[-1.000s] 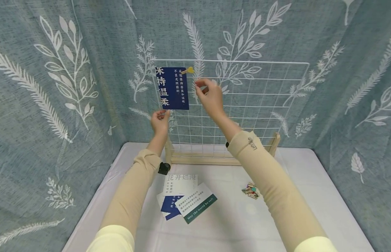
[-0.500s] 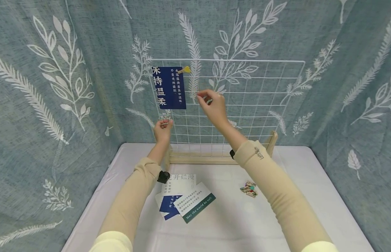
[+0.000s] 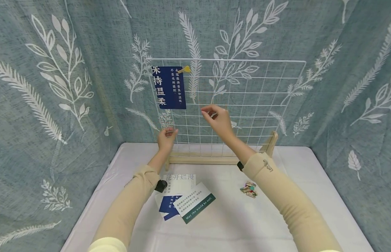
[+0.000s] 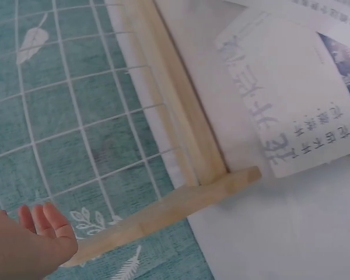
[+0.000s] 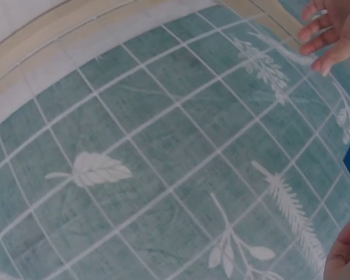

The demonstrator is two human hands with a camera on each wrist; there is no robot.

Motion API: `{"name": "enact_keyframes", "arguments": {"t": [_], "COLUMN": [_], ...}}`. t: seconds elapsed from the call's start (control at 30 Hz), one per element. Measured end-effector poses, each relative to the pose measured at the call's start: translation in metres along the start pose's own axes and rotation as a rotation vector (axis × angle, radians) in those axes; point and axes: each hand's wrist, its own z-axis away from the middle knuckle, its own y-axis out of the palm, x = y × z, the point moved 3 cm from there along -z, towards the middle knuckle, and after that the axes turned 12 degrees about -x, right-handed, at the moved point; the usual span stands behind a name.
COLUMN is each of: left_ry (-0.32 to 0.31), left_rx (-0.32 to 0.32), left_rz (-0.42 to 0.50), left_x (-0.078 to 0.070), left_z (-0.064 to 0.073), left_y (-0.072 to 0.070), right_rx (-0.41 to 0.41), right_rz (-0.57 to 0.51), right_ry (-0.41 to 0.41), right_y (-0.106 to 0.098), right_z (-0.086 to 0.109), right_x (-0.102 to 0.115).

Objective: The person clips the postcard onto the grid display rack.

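Observation:
A dark blue card with white characters hangs at the upper left of the white wire grid. A yellow-topped wooden clothespin clips its upper right corner. Below the card, near the grid's left edge, is my left hand, fingers loosely bent with nothing visible in them. My right hand is raised in front of the grid, right of and lower than the card, thumb and fingers loosely curved around no visible object. The right wrist view catches my left hand and only an edge of my right hand.
A wooden base supports the grid on the white-covered table. On the table lie overlapping cards, among them a green-and-white card and a white card. Several small clothespins are heaped to the right. Patterned curtains surround the table.
Both hands have come down from beside the hanging card, the left from its lower edge, the right from near its right side. The card stays clipped in place.

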Motion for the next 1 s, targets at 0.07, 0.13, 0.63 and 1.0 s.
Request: {"name": "enact_keyframes", "arguments": {"t": [0.07,0.13,0.63,1.0], "left_ry": [0.025,0.026,0.063,0.072], "left_rx": [0.04,0.062,0.22,0.221], "left_rz": [0.006,-0.019,0.022,-0.148], "left_x": [0.012,0.012,0.051,-0.04], "left_z": [-0.005,-0.004,0.035,0.112], "left_y": [0.001,0.002,0.008,-0.011], "right_rx": [0.002,-0.004,-0.015,-0.03], "right_rz": [-0.001,-0.012,-0.053,-0.094], "right_ry": [0.003,0.005,0.123,0.226], "right_y": [-0.001,-0.002,-0.017,-0.023], "right_z": [0.003,0.005,0.042,0.075], "right_x": [-0.003,-0.006,-0.035,-0.054]}}
